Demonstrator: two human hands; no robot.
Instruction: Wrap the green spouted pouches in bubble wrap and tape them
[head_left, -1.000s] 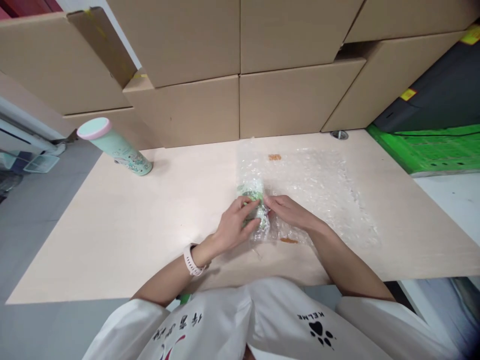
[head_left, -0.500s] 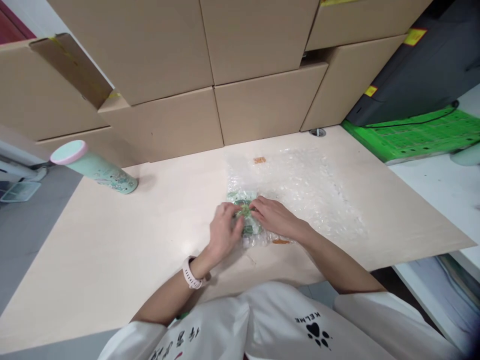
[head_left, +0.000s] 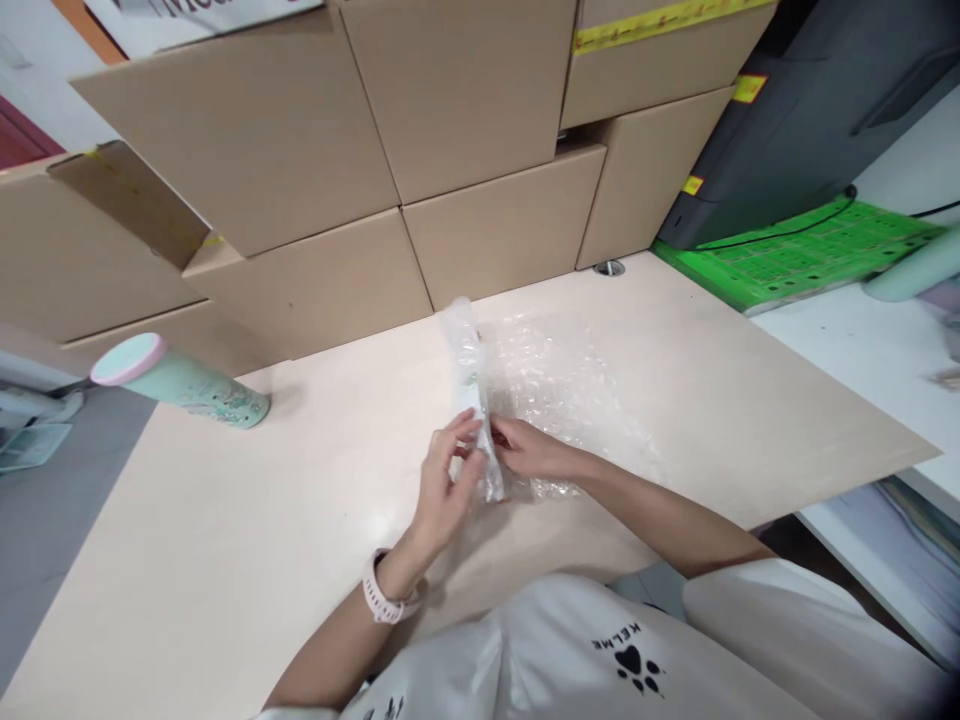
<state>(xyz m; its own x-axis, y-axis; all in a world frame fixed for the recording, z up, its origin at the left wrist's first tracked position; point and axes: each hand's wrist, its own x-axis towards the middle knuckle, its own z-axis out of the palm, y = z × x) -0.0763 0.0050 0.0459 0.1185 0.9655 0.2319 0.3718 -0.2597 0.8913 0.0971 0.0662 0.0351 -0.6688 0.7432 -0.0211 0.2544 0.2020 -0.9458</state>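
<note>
Bubble-wrapped bundle on the worktop, lying between the two hands; its far end extends beyond the fingertips, its near end lies just beside the left thumb; left hand with fingers loosely curved and parted from the thumb, fingertips against the bundle's left side; right hand with fingers bunched narrowly at its right edge, whether gripping the film cannot be told; flat bubble wrap spreads rightward, beyond the right hand.
</note>
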